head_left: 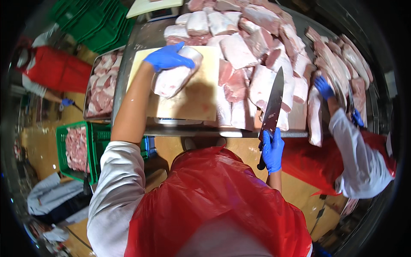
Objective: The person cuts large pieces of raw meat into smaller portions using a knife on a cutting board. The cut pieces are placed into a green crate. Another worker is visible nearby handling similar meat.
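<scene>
On a pale cutting board lies a thick piece of meat with a white fat layer. My left hand, in a blue glove, is laid over the top of this piece, fingers and thumb around its upper end. My right hand, also gloved in blue, is closed on the dark handle of a large knife. The blade points away from me, tip up, in front of the meat pile, with small bits stuck to it. A heap of similar meat pieces spreads to the right of the board and behind it.
At right, a co-worker's gloved hand touches long meat cuts. A metal tray of meat stands left of the table. Below it sits a green crate with meat; stacked green crates stand far left. Another person in a red apron works there.
</scene>
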